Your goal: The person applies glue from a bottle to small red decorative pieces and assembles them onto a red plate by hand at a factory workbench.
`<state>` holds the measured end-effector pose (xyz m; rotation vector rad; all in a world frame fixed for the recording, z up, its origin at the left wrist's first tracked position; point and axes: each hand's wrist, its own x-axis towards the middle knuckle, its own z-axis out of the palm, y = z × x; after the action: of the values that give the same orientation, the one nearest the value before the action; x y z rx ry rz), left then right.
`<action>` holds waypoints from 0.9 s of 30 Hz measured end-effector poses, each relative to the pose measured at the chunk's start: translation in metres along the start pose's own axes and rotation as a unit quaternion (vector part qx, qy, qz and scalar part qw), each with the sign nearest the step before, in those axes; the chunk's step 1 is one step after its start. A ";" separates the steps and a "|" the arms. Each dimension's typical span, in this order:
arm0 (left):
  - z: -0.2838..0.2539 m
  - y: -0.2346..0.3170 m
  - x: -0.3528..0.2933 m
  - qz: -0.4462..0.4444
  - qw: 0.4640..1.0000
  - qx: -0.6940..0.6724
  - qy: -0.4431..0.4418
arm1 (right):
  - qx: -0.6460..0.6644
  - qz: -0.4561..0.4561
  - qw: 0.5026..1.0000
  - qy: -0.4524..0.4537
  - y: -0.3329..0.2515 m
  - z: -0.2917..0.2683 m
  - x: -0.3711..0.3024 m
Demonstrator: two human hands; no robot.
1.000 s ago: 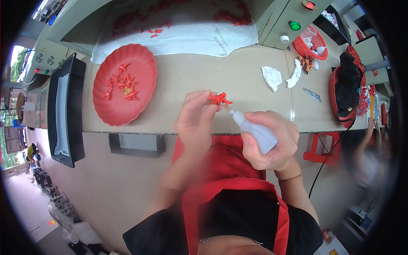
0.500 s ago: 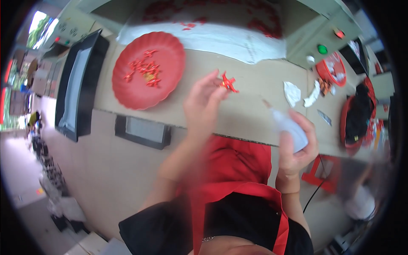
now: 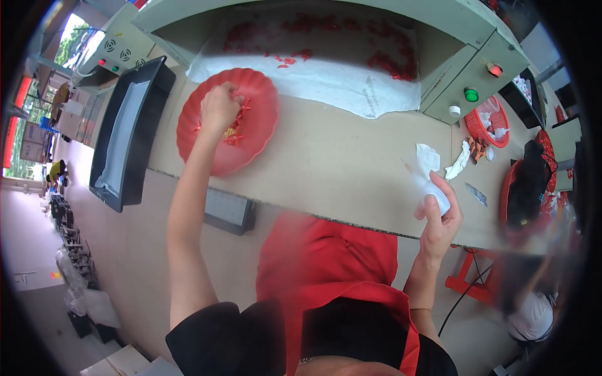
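Note:
My left hand (image 3: 221, 108) reaches down into a red scalloped plate (image 3: 260, 135) on the left of the table. Its fingers are curled in over several small shiny red pieces (image 3: 241, 119), some with gold parts. What the fingertips hold, if anything, is hidden. On the right, my right hand (image 3: 441, 216) is wrapped round a white squeeze bottle (image 3: 441, 199) with a thin nozzle, tilted up and leftward over the table's front edge. A crumpled white tissue (image 3: 427, 158) lies just beyond the bottle.
A grey machine's opening holds white cloth (image 3: 351, 100) with red pieces. Black tray (image 3: 141, 135) stands left. Red basket (image 3: 495, 128), blade-like metal tool (image 3: 476, 194) and black cloth (image 3: 530, 182) are right. A second person (image 3: 530, 313) is at lower right.
My left hand has moved from the table's middle leftward into the red plate; the red piece it held no longer shows in its fingers. My right hand keeps the bottle, nozzle turned more upright.

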<state>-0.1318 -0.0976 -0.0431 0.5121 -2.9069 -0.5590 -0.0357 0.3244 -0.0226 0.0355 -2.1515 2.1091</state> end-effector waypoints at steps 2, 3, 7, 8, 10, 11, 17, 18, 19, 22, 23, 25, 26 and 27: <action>0.002 0.025 0.016 0.082 0.981 0.083 0.155 | 0.034 0.036 0.999 -0.013 0.004 -0.005 0.004; 0.003 0.036 0.028 0.124 0.977 0.050 0.167 | 0.036 0.032 0.999 -0.014 0.005 -0.004 0.004; 0.018 0.118 0.101 0.075 0.995 0.057 -0.017 | 0.090 0.058 0.994 -0.033 0.009 -0.002 0.003; 0.034 0.136 0.112 0.089 0.995 -0.031 -0.026 | 0.101 0.072 0.992 -0.027 0.010 -0.001 0.000; 0.076 0.147 0.160 0.130 0.991 0.009 0.032 | 0.105 0.083 0.991 -0.029 0.013 -0.001 -0.007; 0.098 0.147 0.181 0.167 0.981 0.053 0.083 | 0.109 0.104 0.988 -0.030 0.014 -0.001 -0.011; 0.171 0.157 0.222 0.141 0.972 0.004 0.187 | 0.090 0.148 0.984 0.030 0.017 -0.025 -0.024; 0.166 0.158 0.223 0.181 0.964 0.050 0.187 | 0.088 0.156 0.983 0.048 0.018 -0.028 -0.024; 0.158 0.150 0.225 0.218 0.953 0.097 0.187 | 0.081 0.143 0.985 0.051 0.019 -0.030 -0.018; 0.146 0.121 0.238 0.247 0.937 0.157 0.191 | 0.081 0.132 0.987 0.046 0.023 -0.033 0.000; 0.128 0.137 0.216 0.309 0.883 0.193 0.297 | 0.086 0.125 0.987 0.048 0.024 -0.033 0.002; 0.080 0.164 0.177 0.175 0.979 -0.035 0.094 | 0.086 0.124 0.988 0.041 0.019 -0.030 0.003; 0.066 0.181 0.155 0.019 0.958 -0.260 -0.117 | 0.085 0.117 0.989 0.037 0.019 -0.029 0.002; 0.057 0.191 0.123 -0.011 0.871 -0.457 -0.180 | 0.088 0.120 0.988 0.039 0.019 -0.029 0.001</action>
<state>-0.3156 0.0444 -0.0145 0.3023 -2.4690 -2.0412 -0.0368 0.3534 -0.0413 -0.2991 -2.0058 2.3814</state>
